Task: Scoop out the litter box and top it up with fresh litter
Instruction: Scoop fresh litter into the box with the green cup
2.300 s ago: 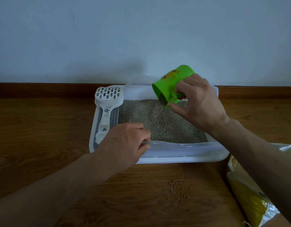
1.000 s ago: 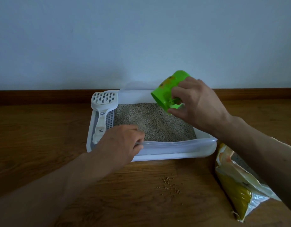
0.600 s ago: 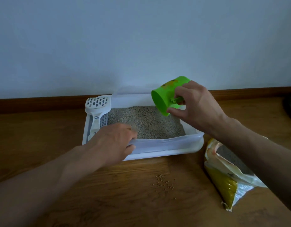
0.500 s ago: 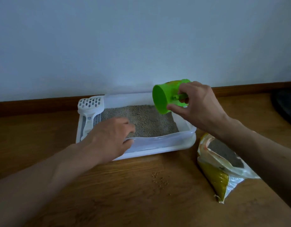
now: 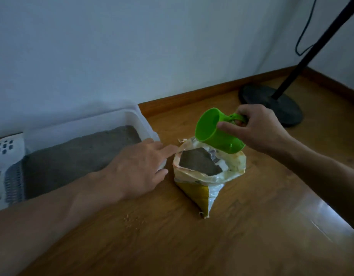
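Litter bag [image 5: 209, 176], crinkled plastic, gapes beneath the right hand's [image 5: 257, 130] gripped green cup [image 5: 216, 132]; left fingers [image 5: 162, 151] relaxed.

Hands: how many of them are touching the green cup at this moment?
1. The right hand grips the green cup by its handle above the open litter bag. The left hand reaches toward the bag's rim, apart from the cup.
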Demonstrator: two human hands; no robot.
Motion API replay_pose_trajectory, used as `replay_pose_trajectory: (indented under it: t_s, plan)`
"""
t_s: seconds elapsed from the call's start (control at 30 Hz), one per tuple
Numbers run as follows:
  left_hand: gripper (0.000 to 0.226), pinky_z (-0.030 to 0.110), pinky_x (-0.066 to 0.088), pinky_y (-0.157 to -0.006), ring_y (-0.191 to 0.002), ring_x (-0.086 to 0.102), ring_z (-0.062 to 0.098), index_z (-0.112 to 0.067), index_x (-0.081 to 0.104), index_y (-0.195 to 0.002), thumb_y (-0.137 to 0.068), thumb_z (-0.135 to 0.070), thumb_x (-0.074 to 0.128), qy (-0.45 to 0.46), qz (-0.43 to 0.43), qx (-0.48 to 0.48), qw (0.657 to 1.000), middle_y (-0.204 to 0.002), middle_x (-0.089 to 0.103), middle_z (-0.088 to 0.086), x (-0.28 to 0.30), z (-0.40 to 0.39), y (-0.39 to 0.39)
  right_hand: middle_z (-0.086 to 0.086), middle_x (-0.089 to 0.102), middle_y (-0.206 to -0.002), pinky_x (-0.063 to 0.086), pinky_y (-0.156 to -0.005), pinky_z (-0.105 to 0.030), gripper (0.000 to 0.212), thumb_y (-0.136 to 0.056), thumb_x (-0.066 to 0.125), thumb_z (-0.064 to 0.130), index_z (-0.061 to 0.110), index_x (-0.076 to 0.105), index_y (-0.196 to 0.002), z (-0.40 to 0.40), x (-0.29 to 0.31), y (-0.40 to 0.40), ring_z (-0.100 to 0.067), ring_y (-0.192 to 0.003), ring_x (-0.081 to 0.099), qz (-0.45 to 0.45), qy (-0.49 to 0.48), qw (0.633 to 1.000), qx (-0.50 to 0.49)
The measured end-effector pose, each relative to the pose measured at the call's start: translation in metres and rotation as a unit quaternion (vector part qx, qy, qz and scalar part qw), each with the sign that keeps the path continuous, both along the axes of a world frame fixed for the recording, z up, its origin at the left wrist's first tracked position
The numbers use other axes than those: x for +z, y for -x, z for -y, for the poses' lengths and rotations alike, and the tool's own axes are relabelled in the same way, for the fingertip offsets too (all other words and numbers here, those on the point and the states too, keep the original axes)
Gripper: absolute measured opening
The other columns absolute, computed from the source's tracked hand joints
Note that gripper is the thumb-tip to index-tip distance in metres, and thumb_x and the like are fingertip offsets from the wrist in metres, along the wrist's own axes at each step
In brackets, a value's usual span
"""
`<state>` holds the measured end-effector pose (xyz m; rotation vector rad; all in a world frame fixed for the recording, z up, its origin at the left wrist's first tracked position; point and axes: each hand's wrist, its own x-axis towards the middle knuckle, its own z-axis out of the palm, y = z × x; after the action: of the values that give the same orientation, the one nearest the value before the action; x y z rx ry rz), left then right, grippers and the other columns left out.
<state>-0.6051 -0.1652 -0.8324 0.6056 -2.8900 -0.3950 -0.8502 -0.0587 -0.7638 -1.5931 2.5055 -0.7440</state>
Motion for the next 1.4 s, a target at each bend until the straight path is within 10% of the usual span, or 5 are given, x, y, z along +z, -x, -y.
replay_pose_trajectory:
  t_s: [0.3,0.97,1.4]
  plan:
    - [0.048,0.024,0.043,-0.095,-0.116,0.044,0.006,-0.041,0.033,-0.145,-0.100,-0.042,0.048,0.001,0.014,-0.048,0.999,-0.130,0.051,-0.013,-0.030,-0.010,0.040,0.004,0.059,-0.065,0.037,-0.045,-0.014,0.031,-0.082,0.071,0.049,0.021,0.060,-0.072,-0.010,-0.040,0.018,-0.004,-0.052,0.054,-0.013,-0.172,0.984,0.054]
    - [0.018,0.034,0.046,-0.091,-0.102,0.046,0.012,-0.031,0.063,-0.111,-0.102,-0.029,0.048,0.015,0.026,-0.013,0.999,-0.106,0.054,-0.008,-0.051,0.009,0.057,0.004,0.062,-0.079,0.032,-0.051,-0.028,0.025,-0.098,0.049,0.044,0.022,0.057,-0.090,0.035,-0.150,0.012,-0.013,-0.062,0.048,-0.214,-0.169,0.961,0.050]
    - [0.019,0.035,0.046,-0.089,-0.101,0.047,0.012,-0.030,0.066,-0.109,-0.101,-0.031,0.049,-0.004,0.003,-0.004,1.000,-0.104,0.057,-0.008,-0.055,0.012,0.054,0.003,0.057,-0.075,0.046,-0.054,-0.030,0.030,-0.099,0.049,0.040,0.019,0.056,-0.079,0.030,-0.140,0.011,-0.014,-0.063,0.055,-0.133,-0.206,0.968,0.057]
